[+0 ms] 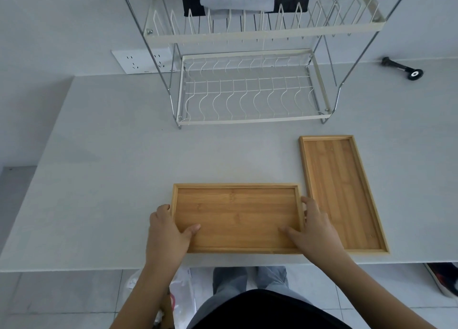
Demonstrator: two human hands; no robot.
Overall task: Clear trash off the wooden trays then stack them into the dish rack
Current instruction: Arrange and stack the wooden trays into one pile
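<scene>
Both rectangular bamboo trays look cleared; the white wire dish rack [250,95] at upper centre holds none. Left hand [166,232] and right hand [314,227] fingers clasp the near tray [238,217] at lower centre of the desk [99,180]; the second tray [342,192] lies right.

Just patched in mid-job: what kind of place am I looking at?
Probably a kitchen-style worktop, perhaps staged: a two-tier dish rack on a plain grey counter, a wall socket behind, tiled floor below.
</scene>
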